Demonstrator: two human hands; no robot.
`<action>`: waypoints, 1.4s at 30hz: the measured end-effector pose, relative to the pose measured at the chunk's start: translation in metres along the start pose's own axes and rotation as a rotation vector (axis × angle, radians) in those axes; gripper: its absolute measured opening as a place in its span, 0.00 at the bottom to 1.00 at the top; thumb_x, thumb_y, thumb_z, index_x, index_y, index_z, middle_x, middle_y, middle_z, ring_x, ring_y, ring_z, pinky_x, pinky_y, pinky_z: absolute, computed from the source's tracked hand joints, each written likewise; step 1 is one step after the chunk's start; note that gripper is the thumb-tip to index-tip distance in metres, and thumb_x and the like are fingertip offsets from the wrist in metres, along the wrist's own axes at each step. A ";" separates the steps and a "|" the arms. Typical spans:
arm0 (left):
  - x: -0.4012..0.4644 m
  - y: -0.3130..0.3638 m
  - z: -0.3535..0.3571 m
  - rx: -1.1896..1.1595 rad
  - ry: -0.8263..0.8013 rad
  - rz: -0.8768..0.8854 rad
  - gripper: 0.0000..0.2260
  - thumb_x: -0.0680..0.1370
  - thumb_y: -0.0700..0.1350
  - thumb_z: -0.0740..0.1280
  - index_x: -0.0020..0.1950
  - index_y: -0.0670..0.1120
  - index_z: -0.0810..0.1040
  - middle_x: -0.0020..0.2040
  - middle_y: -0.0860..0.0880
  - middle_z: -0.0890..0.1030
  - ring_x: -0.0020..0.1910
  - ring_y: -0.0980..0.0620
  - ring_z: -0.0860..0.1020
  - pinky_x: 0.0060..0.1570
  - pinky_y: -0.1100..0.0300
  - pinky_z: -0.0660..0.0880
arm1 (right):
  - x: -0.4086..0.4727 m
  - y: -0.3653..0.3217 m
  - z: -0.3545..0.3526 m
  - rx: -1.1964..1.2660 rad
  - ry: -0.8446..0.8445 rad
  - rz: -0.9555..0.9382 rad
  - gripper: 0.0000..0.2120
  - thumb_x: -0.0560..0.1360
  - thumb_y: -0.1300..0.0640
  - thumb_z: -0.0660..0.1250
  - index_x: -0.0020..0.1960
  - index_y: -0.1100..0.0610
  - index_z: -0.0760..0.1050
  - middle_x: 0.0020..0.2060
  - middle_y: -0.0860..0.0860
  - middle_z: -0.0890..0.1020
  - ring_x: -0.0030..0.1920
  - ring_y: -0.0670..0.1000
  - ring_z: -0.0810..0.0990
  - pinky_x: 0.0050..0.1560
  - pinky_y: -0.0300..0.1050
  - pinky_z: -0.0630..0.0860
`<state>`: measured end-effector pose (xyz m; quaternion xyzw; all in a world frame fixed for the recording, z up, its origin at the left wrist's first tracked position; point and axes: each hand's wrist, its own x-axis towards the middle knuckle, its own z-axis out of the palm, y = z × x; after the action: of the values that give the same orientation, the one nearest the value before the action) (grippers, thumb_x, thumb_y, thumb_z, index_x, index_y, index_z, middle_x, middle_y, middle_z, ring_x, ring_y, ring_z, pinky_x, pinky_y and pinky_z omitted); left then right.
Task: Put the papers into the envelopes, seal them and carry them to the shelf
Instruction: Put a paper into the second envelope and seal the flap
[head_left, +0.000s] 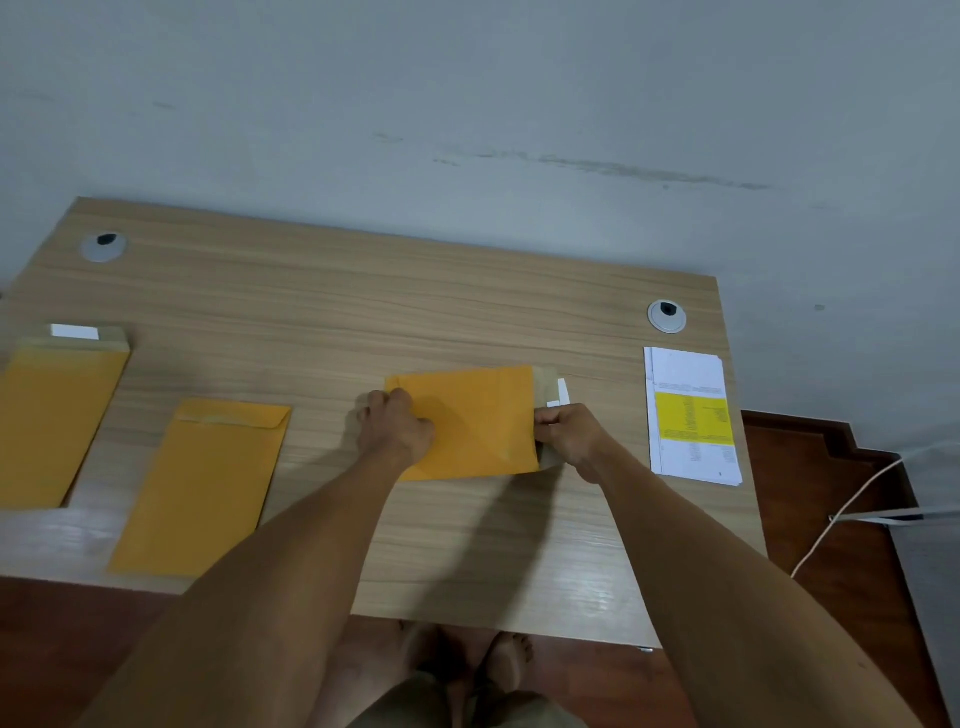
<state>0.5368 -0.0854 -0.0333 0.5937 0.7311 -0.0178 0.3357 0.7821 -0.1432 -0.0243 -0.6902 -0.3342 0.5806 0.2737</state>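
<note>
Lying sideways on the counter (467, 291), the middle envelope (467, 421) is held at both ends. The left hand (397, 428) curls its grip over the envelope's left end; the right hand (569, 434) pinches the flap end, where white paper (561, 392) peeks out. Right of this envelope sits a paper stack (691, 415); left of it lie a sealed envelope (208, 483) and an open envelope (52, 421).
</note>
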 end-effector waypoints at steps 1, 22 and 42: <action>0.001 -0.001 -0.001 0.024 -0.003 0.004 0.21 0.76 0.49 0.66 0.67 0.47 0.70 0.70 0.44 0.64 0.68 0.39 0.66 0.62 0.45 0.73 | -0.002 0.000 0.001 0.000 0.001 -0.005 0.11 0.78 0.69 0.66 0.55 0.61 0.85 0.47 0.52 0.86 0.50 0.51 0.84 0.53 0.41 0.81; 0.000 -0.006 -0.015 0.151 -0.014 0.292 0.22 0.78 0.50 0.67 0.70 0.46 0.69 0.69 0.46 0.65 0.64 0.43 0.71 0.56 0.47 0.76 | 0.032 -0.021 0.019 -0.401 0.053 -0.137 0.36 0.76 0.69 0.64 0.78 0.48 0.57 0.54 0.55 0.81 0.50 0.53 0.79 0.40 0.39 0.73; 0.062 0.004 -0.016 -0.670 -0.116 0.073 0.11 0.74 0.43 0.71 0.35 0.46 0.71 0.32 0.50 0.71 0.32 0.52 0.70 0.35 0.57 0.66 | 0.039 0.004 0.085 -0.872 0.257 -0.491 0.14 0.81 0.60 0.59 0.65 0.60 0.72 0.57 0.56 0.74 0.56 0.58 0.73 0.50 0.52 0.76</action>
<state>0.5282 -0.0244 -0.0516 0.4743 0.6541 0.2017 0.5536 0.7033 -0.1165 -0.0662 -0.7070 -0.6610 0.2166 0.1277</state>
